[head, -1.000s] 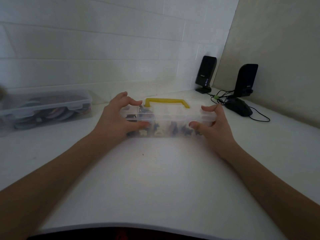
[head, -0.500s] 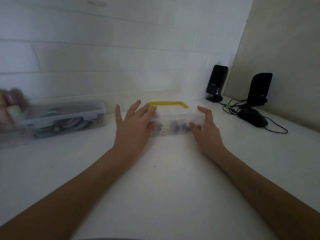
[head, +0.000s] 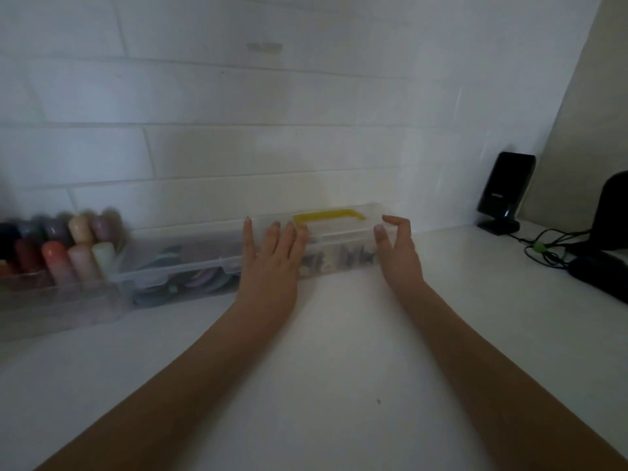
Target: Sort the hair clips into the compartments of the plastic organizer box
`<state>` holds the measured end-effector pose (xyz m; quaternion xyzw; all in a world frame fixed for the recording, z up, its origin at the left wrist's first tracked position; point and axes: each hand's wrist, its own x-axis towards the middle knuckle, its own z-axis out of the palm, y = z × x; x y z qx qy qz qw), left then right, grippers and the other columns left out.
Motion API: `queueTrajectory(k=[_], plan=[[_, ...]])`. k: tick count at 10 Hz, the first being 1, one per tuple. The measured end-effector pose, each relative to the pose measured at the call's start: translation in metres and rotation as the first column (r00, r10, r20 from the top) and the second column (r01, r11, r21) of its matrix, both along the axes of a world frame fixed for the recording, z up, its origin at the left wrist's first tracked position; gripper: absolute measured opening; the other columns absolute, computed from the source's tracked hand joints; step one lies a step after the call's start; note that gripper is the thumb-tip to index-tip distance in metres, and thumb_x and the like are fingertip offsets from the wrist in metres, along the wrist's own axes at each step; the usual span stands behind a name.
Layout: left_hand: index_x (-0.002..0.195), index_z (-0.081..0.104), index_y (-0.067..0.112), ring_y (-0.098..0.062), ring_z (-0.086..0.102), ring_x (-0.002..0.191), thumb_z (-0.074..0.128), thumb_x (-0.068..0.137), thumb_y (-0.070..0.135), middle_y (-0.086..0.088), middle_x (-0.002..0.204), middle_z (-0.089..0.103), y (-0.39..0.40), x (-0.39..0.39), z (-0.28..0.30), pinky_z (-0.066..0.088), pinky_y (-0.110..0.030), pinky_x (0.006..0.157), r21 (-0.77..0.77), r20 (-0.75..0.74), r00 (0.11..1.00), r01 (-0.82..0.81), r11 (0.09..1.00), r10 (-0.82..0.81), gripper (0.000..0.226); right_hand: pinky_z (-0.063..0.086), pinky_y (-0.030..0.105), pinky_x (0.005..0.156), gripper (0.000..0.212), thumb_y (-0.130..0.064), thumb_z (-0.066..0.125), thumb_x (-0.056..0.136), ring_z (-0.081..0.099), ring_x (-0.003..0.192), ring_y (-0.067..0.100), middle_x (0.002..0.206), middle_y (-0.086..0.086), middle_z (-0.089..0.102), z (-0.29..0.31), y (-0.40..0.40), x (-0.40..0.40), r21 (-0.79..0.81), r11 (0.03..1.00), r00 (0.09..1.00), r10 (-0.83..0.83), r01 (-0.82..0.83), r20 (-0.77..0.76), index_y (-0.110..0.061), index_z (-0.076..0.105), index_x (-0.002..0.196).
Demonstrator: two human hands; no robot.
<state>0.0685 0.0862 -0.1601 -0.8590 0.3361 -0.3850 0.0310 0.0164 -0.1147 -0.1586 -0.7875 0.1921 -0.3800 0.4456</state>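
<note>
Fingers [head: 285,232] now spread flat, organizer box [head: 343,239] pushed back toward wall

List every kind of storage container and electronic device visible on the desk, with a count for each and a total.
Clear organizer box with yellow handle: 1
Clear lidded storage box: 1
Clear open tray of coloured bottles: 1
Black speakers: 2
Black computer mouse: 1
Total: 6
</note>
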Motion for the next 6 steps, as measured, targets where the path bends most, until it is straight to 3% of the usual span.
queueTrajectory(k=[1,3,4,5,6], plan=[[0.125,0.057,0.004,-0.038,0.062,0.11,0.035,0.073,0.015,-0.016,0.12,0.064,0.0,0.009,-0.001,0.04,-0.068,0.095,-0.027,-0.019,0.999,0.042,0.999,-0.043,0.058,0.032,0.026,0.08,0.035,-0.037,0.043,0.096,0.052,0.111,0.031,0.123,0.015,0.055,-0.002,-0.007,0.0,-0.067,0.998,1.0,0.004,-0.005,-0.018,-0.021,0.043,0.127],[0.127,0.056,0.012,-0.034,0.061,0.11,0.038,0.079,0.022,-0.011,0.122,0.063,0.005,0.016,-0.001,0.049,-0.048,0.083,-0.081,-0.032,0.991,0.129,0.988,-0.132,0.053,0.04,0.031,0.081,0.047,-0.049,0.04,0.083,0.059,0.099,0.031,0.112,0.011,0.063,-0.005,-0.015,-0.005,-0.119,0.993,0.998,0.016,-0.022,-0.056,-0.031,0.043,0.127],[0.124,0.057,0.014,-0.033,0.062,0.107,0.04,0.078,0.025,-0.011,0.118,0.064,0.006,0.017,0.002,0.05,-0.042,0.079,-0.085,-0.055,0.989,0.135,0.987,-0.14,0.051,0.038,0.028,0.081,0.036,-0.035,0.044,0.095,0.057,0.096,0.028,0.111,0.011,0.061,-0.003,-0.018,-0.008,-0.151,0.988,0.998,0.034,-0.042,-0.057,-0.029,0.043,0.13],[0.126,0.057,0.015,-0.033,0.061,0.11,0.041,0.079,0.028,-0.011,0.12,0.064,0.008,0.012,0.004,0.049,-0.043,0.088,-0.075,-0.12,0.985,0.119,0.99,-0.127,0.051,0.015,0.043,0.113,0.037,-0.025,0.036,0.1,0.022,0.139,0.036,0.144,0.02,0.036,0.001,-0.02,-0.006,-0.311,0.947,0.966,-0.009,-0.074,-0.257,-0.027,0.038,0.137],[0.133,0.053,0.018,-0.031,0.049,0.129,0.031,0.08,0.038,-0.012,0.134,0.057,0.009,0.01,0.009,0.024,-0.052,0.112,-0.182,-0.251,0.952,0.135,0.974,-0.178,0.06,0.006,0.045,0.113,0.038,-0.028,0.04,0.099,-0.007,0.142,0.042,0.152,0.029,0.012,0.028,-0.03,-0.007,-0.382,0.921,0.92,-0.084,-0.075,-0.382,-0.037,0.041,0.135]])
